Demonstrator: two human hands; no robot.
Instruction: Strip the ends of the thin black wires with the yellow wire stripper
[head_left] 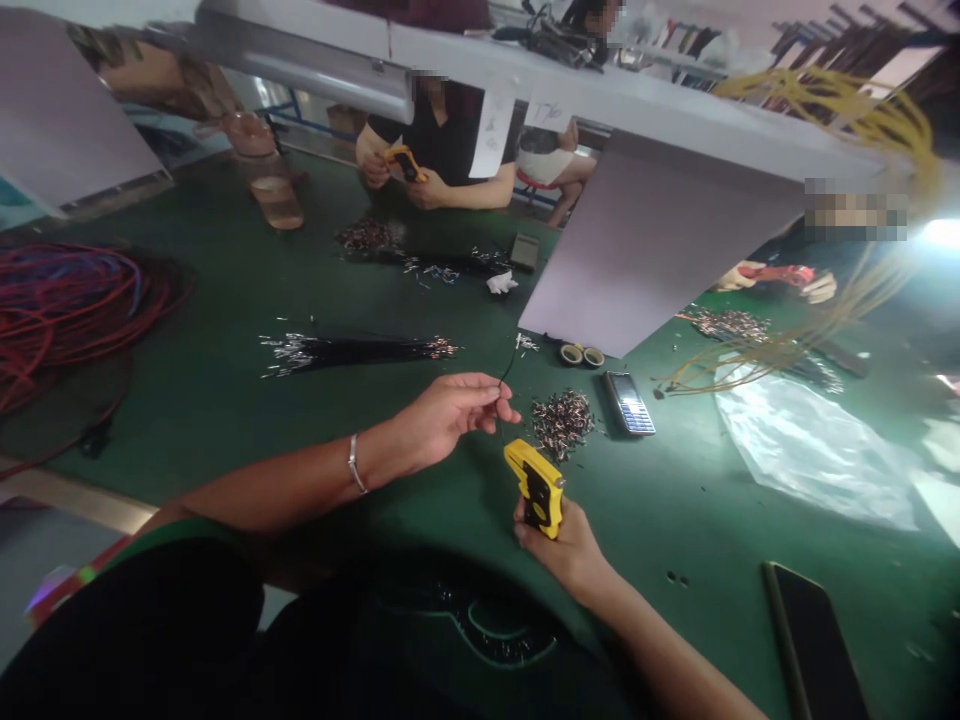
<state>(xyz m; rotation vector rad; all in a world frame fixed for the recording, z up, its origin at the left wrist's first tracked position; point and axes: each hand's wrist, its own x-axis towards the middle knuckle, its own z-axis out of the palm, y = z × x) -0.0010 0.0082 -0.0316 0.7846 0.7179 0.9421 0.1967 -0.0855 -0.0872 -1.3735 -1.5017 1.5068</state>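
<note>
Right now your left hand [448, 418], a thin silver bangle [354, 463] at its wrist, is pinched closed on a thin black wire [506, 370], which seems held that way so it stands clear of the mat. Your right hand [561, 548] is clamped around a chunky yellow-and-black hand tool [534, 488], probably kept just beside the wire for easy reach. Ahead lies a loose heap of short metal-tipped wire pieces [562, 425], next to a small silver keypad phone [628, 402]. Farther along the green work mat [675, 520] sit a long bundle of black silver-ended wires [352, 350] and two small tape rolls [581, 355]. A flat grey panel [660, 240] blocks part of your view, and beside it a co-worker's hand [373, 157] grips another yellow tool [403, 162].
</note>
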